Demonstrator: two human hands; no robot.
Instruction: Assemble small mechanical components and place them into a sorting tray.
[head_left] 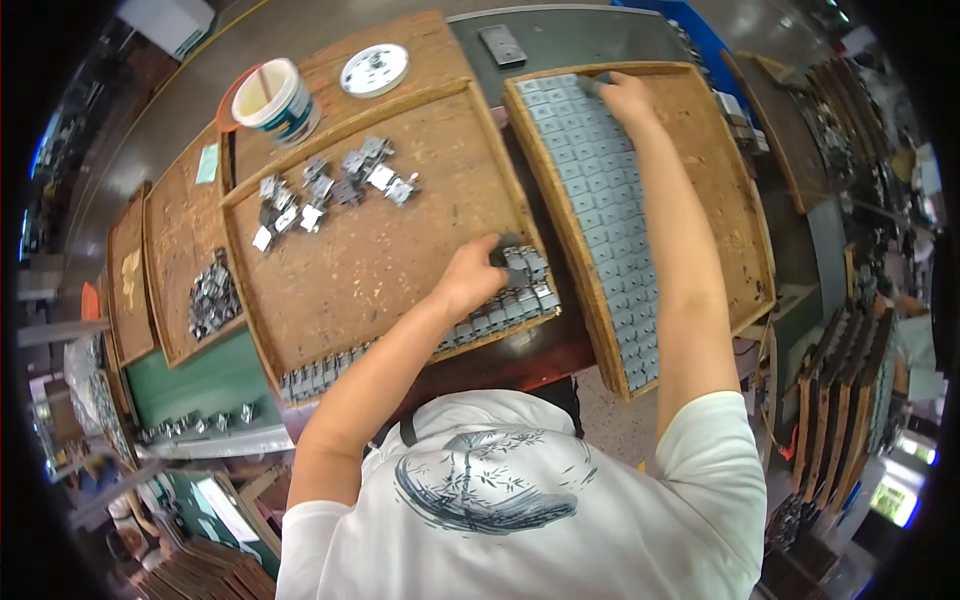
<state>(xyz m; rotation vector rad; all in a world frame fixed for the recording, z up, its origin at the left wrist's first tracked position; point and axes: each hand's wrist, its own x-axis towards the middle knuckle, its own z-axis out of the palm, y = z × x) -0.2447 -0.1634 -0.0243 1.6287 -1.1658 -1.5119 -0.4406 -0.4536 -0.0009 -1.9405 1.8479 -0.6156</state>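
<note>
My left hand (474, 277) is at the right end of a shallow wooden tray (400, 235). Its fingers are closed on a small grey metal part (506, 248), beside a cluster of similar square metal parts (528, 272). More of these line the tray's near edge. My right arm stretches over a second wooden tray (717, 185) on the right. At that tray's far end my right hand (628, 101) pinches a dark grey metal part (599, 80), partly hidden by the fingers. Below it, flat grey square pieces (597, 190) lie in close rows along the tray's left side.
Loose shiny metal parts (318, 186) lie scattered in the left tray's far half. Beyond it stand a white bucket (275, 103) and a round white lid (375, 70). A heap of parts (213, 297) sits on another tray at left. Stacked wooden trays (835, 410) stand at right.
</note>
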